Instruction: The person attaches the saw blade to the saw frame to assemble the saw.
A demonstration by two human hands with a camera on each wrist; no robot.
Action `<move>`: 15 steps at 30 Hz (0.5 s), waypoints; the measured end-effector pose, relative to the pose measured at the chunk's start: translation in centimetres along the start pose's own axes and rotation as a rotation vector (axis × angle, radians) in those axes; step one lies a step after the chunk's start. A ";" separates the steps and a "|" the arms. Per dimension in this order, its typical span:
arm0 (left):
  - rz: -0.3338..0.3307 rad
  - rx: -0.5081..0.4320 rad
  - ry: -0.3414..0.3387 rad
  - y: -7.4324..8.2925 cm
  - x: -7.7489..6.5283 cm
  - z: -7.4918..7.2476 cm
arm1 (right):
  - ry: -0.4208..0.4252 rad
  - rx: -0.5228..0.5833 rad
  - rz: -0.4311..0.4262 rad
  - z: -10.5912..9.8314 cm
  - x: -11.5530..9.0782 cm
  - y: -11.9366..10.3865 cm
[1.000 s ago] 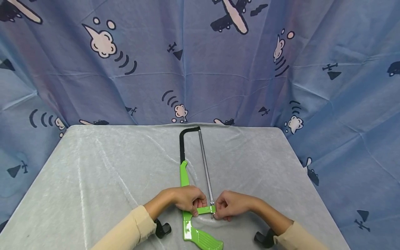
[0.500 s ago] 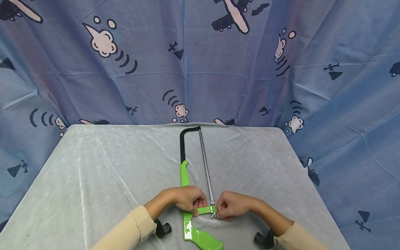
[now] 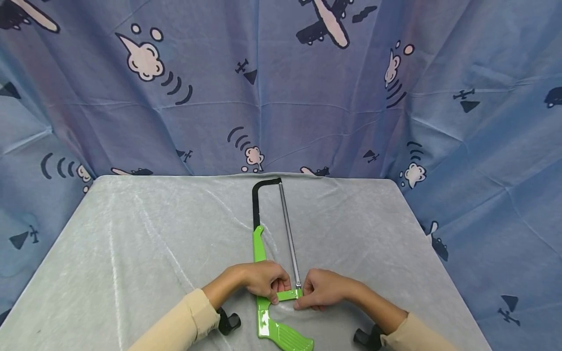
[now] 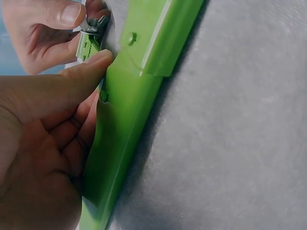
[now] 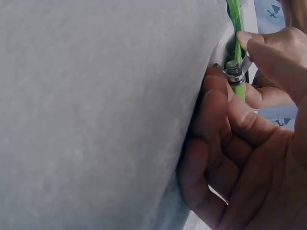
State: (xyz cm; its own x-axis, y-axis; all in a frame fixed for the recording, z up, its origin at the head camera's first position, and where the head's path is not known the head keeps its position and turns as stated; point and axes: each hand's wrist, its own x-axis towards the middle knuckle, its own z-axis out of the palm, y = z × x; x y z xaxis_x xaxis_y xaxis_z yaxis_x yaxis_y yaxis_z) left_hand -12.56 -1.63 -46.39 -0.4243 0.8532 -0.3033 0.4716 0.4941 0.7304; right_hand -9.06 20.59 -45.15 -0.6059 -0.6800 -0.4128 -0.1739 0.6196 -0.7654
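A hacksaw [image 3: 259,248] with a green and black frame lies on the cloth, its handle [image 3: 287,336] toward me. Its silvery blade [image 3: 287,229] runs along the right side. My left hand [image 3: 265,279] grips the green frame where the short cross arm [image 3: 288,295] branches off, thumb on the near side. At the end of that arm is a metal wing nut [image 5: 233,72] on a threaded bolt. My right hand [image 3: 327,288] pinches the wing nut between thumb and curled forefinger; in the head view the thumb covers it.
Grey plush cloth [image 3: 175,234] covers the table. Behind it hangs a blue curtain [image 3: 281,122] printed with planes and clouds. The saw's black far end [image 3: 267,183] lies close to the table's back edge. Dark wrist mounts [image 3: 229,321] sit under both sleeves.
My right thumb has swung left across the wing nut, which showed uncovered half a second ago. My left hand and the saw have stayed in place.
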 end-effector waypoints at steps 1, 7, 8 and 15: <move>0.002 0.001 0.000 0.0 0.0 0.0 | 0.002 0.000 0.004 0.0 0.0 0.0; 0.001 -0.003 0.001 0.0 0.0 0.0 | -0.001 0.000 0.004 0.0 0.0 -0.1; 0.000 -0.002 0.002 0.0 0.0 0.0 | -0.001 -0.001 0.001 -0.1 0.0 -0.1; -0.004 -0.014 -0.003 0.0 0.0 0.0 | -0.015 0.005 -0.029 -0.2 0.0 0.3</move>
State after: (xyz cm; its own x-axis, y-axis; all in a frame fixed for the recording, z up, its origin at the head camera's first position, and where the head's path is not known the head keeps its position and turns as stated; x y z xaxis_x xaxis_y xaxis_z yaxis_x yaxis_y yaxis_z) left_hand -12.57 -1.66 -46.37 -0.4242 0.8516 -0.3080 0.4589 0.4954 0.7375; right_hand -9.27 20.82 -45.28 -0.5894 -0.7032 -0.3978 -0.1873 0.5979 -0.7794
